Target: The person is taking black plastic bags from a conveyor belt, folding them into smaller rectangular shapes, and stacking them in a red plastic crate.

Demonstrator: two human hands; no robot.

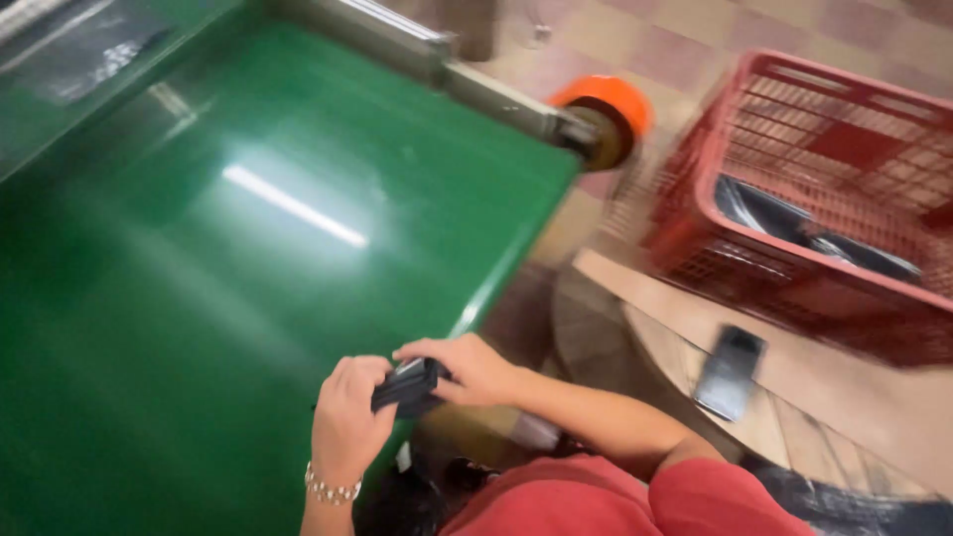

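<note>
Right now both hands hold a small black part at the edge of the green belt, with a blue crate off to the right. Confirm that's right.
Not quite: the crate is red, not blue, as the head view shows. Both the left hand and right hand do hold the small black part at the green belt's edge.

belt (pixel 199 248) fills the left, roller (pixel 606 119) at its far right corner. both hands at belt's near edge, left hand (pixel 347 422) and right hand (pixel 472 367) on either side of a small part (pixel 407 387). crate (pixel 824 189) to the right, on a board (pixel 844 387). phone (pixel 730 372) lies on the board before the crate.
</note>
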